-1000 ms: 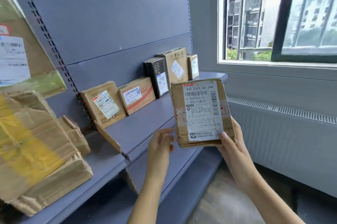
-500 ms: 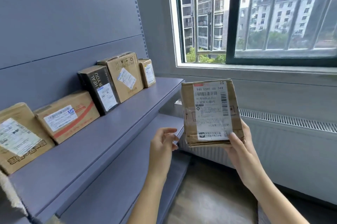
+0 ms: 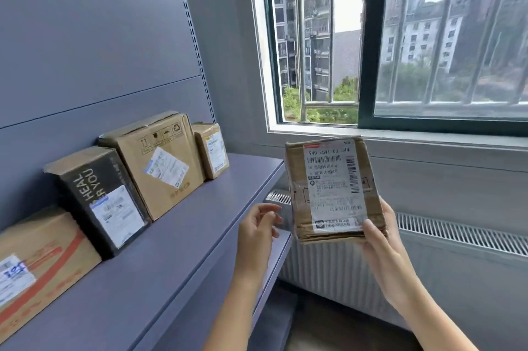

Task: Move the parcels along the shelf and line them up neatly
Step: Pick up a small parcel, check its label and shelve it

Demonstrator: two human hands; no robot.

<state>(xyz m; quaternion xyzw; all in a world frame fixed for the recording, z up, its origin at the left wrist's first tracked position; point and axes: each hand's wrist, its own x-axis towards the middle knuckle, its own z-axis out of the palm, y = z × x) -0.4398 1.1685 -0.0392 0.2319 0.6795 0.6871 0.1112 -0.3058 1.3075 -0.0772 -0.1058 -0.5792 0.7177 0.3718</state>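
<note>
My right hand [image 3: 380, 239] holds a worn brown cardboard parcel [image 3: 333, 188] upright in the air, its white shipping label facing me, just off the right end of the grey shelf [image 3: 183, 242]. My left hand [image 3: 257, 230] hovers to the left of that parcel, fingers apart, holding nothing. On the shelf, several parcels lean against the back panel in a row: a brown box with a red stripe [image 3: 37, 265], a black box [image 3: 100, 196], a larger brown carton [image 3: 160, 162] and a small brown box [image 3: 211, 149] at the far end.
A window [image 3: 400, 42] with bars fills the wall on the right, with a white radiator [image 3: 457, 239] under it. A lower shelf board [image 3: 274, 259] juts out beneath the main one. The floor shows at the bottom.
The view has swung further right along the shelf, so the leftmost parcels have left the frame. My right hand still holds the parcel and my left hand stays open beside it.
</note>
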